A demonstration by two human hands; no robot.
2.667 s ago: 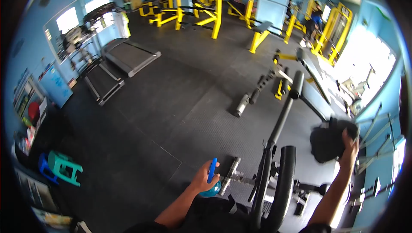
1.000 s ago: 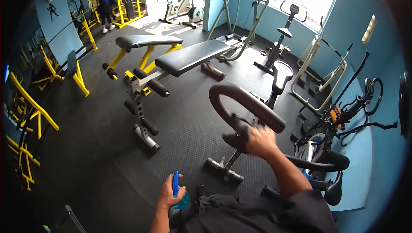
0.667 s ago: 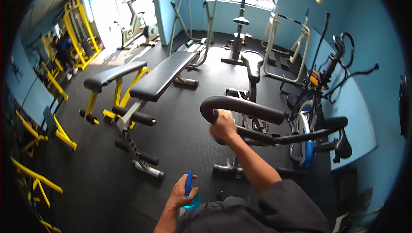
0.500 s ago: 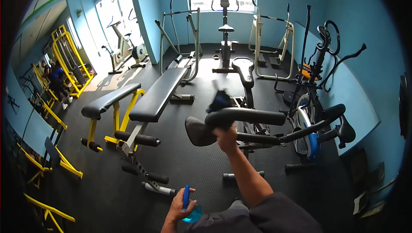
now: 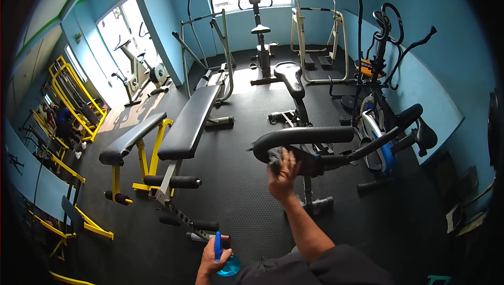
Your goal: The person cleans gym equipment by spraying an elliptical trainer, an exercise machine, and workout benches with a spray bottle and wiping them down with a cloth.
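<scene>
My left hand (image 5: pixel 210 260) is wrapped round a spray bottle (image 5: pixel 229 267) with a blue trigger head and blue liquid, low in front of my body. Higher up, my right hand (image 5: pixel 285 173) presses a dark cloth (image 5: pixel 274 159) to the curved left end of a padded black handlebar (image 5: pixel 312 136). That bar belongs to an exercise bike, whose black seat (image 5: pixel 289 70) lies farther off. Part of the cloth is covered by my fingers.
To the left stand a black padded bench (image 5: pixel 191 122) and a yellow-framed bench (image 5: pixel 131 139). An elliptical trainer (image 5: pixel 375 90) is at the right. Behind are walker machines and an upright bike (image 5: pixel 261 48). A person (image 5: pixel 65 125) is at the far left among yellow machines.
My right hand and the cloth have moved from the top of the handlebar down to its near side at the curved end. The view has shifted a little; the bottle stays in my left hand.
</scene>
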